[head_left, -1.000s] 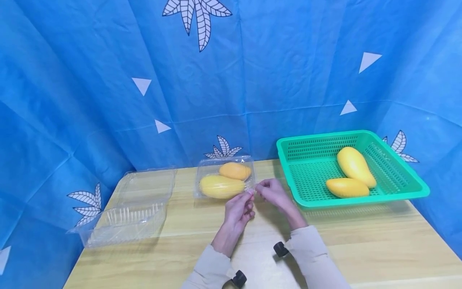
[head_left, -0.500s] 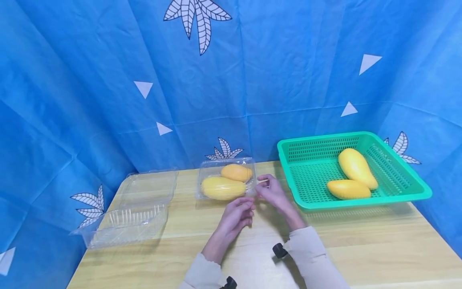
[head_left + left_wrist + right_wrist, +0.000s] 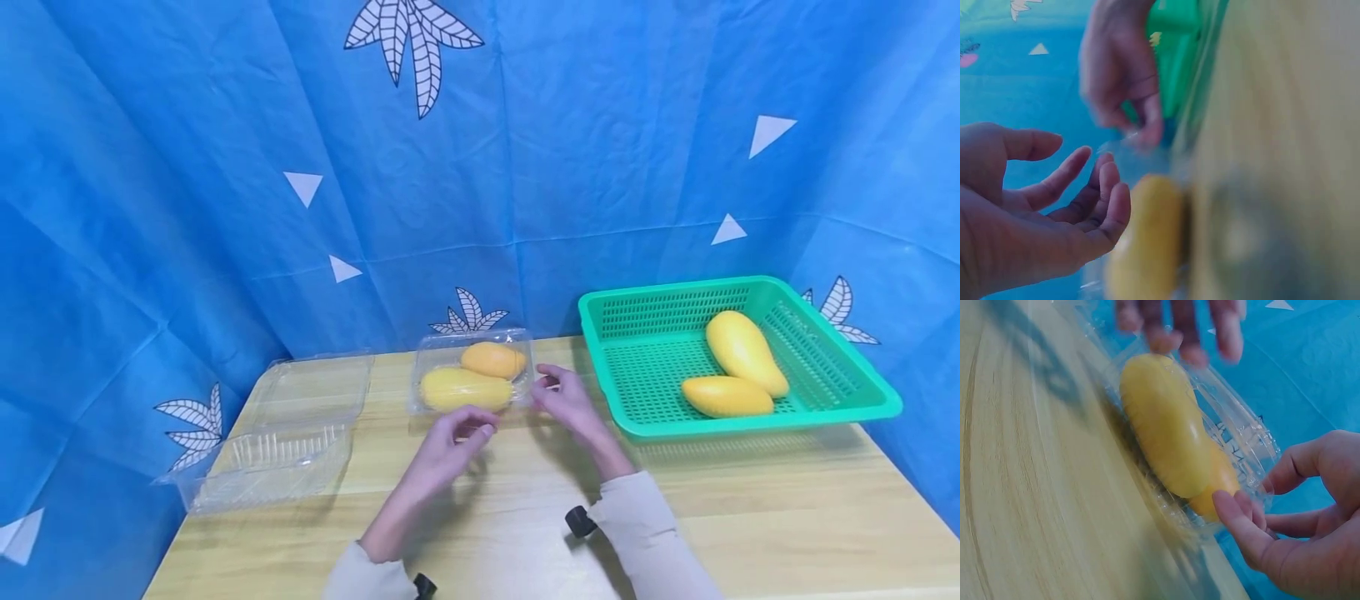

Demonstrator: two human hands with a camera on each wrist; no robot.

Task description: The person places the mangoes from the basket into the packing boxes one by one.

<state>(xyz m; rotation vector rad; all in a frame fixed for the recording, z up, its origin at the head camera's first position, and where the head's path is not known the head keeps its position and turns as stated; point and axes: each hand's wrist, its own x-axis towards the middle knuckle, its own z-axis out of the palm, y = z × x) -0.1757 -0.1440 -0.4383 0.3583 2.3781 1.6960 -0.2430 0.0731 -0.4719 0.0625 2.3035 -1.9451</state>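
Observation:
A clear plastic clamshell box (image 3: 431,343) with its lid down holds a yellow mango (image 3: 465,389) and a more orange mango (image 3: 493,360). My right hand (image 3: 567,402) is at the box's right end, fingers bent, gripping its edge between thumb and fingers; the right wrist view shows the fingertips (image 3: 1229,503) against the plastic. My left hand (image 3: 444,450) hovers in front of the box with fingers loosely curved. Nothing lies between them, as the left wrist view of that hand (image 3: 1054,212) shows.
A second clear clamshell box (image 3: 262,475) lies with its lid raised at the left of the wooden table (image 3: 750,517). On the right stands a green basket (image 3: 637,431) holding two mangoes (image 3: 742,354). A blue curtain (image 3: 600,167) hangs behind.
My left hand has let go of the box's front right corner and moved back to the left, its fingers spreading. My right hand has stayed at the box's right end.

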